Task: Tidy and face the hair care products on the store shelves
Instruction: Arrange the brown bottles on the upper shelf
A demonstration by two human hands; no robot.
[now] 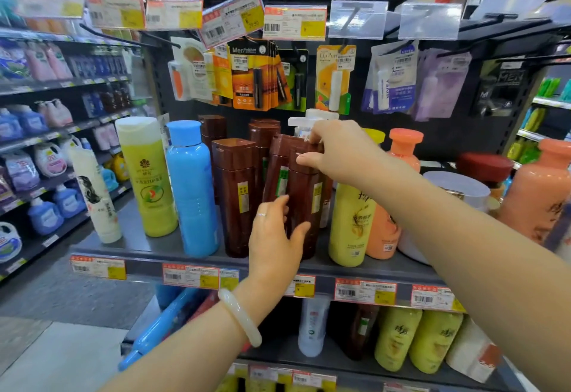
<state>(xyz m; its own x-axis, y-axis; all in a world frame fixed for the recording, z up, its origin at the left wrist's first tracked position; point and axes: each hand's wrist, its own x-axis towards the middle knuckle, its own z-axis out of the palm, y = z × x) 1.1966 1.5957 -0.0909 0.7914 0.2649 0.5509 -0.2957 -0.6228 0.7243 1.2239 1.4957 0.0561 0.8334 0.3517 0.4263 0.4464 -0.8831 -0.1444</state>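
Several dark brown shampoo bottles stand in the middle of the grey shelf [142,249]. My right hand [335,150] grips the cap of the front right brown bottle [304,203]. My left hand [275,237] wraps around the lower body of the same bottle, thumb on its right side. Another brown bottle [236,197] stands upright just to the left, and one behind [276,172] leans. A blue bottle [193,194] and a yellow-green bottle [148,175] stand further left. A yellow bottle [350,225] stands to the right.
Orange bottles [534,197] and a white tub [460,187] crowd the right end of the shelf. A white bottle [95,194] leans at the left end. Lip balm cards [333,79] hang above. The lower shelf holds yellow bottles [398,339] and a fallen blue bottle [163,326].
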